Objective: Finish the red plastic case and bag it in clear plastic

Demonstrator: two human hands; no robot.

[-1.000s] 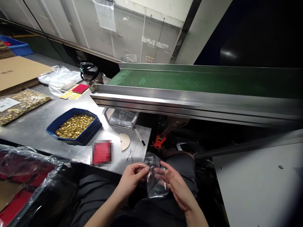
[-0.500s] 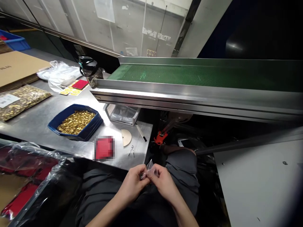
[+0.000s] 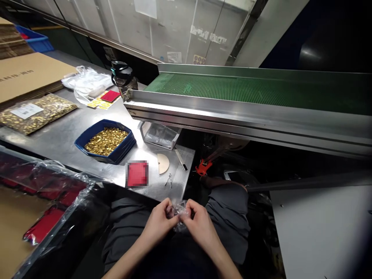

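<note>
Over my lap, my left hand [image 3: 161, 217] and my right hand [image 3: 199, 217] pinch a crumpled clear plastic bag [image 3: 180, 211] between them. Both hands are closed on it, with the thumbs close together. On the metal table just beyond lies a red item [image 3: 137, 173], blurred out by pixels. Beside it are a pale half-round disc [image 3: 163, 164], a small pair of metal tweezers or snips [image 3: 169, 180] and a thin light strip with a dark end [image 3: 180, 159]. A blue tray [image 3: 120, 153] holds many small gold pieces.
A grey bin [image 3: 174, 142] of clear bags stands under the green conveyor [image 3: 221, 87]. A lined box [image 3: 69, 217] with red packets is at left. Behind are a bag of gold pieces [image 3: 55, 114], cardboard [image 3: 37, 73] and a dark-lidded bottle [image 3: 123, 77].
The view has swung left, so the table things sit further right. The plastic between my hands is now more spread and crumpled; both hands still grip it.
</note>
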